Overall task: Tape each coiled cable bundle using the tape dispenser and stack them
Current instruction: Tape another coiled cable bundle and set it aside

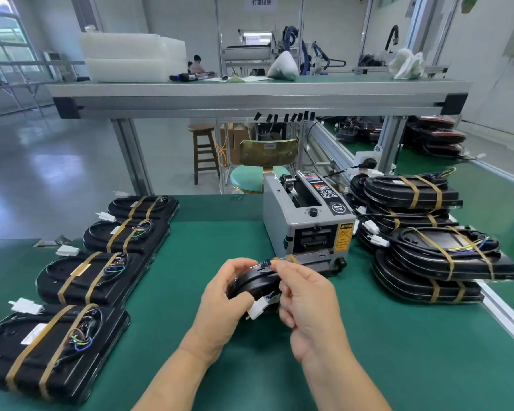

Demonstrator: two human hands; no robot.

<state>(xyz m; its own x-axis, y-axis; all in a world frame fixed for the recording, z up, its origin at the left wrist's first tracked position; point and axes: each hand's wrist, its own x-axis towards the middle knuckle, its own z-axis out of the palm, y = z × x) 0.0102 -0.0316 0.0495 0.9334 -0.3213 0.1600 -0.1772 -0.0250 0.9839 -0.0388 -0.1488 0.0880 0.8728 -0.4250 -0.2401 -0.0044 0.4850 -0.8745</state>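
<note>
Centrally, black cable bundle is gripped by curled fingers of the left hand, tan tape strip is pinched at its top by the right hand, tape dispenser just beyond the fingertips.

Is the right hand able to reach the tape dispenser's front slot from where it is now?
Probably yes: the right hand sits just before the tape dispenser, nothing between them, though its fingers are busy pinching the cable bundle.
</note>
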